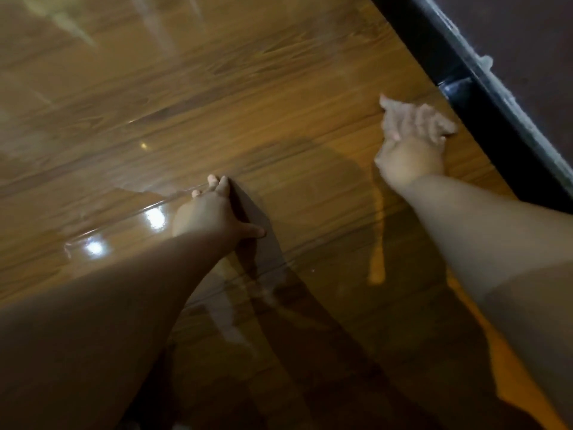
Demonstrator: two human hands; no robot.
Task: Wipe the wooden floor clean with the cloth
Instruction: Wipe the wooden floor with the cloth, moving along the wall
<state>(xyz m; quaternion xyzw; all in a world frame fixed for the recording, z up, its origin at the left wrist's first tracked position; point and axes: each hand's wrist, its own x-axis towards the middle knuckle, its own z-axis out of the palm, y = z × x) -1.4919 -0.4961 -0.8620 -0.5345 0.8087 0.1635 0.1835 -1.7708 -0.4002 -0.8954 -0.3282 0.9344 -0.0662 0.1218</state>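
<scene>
2 bare hands (214,209) (409,141) on glossy wooden floor (248,97), fingers spread.
</scene>
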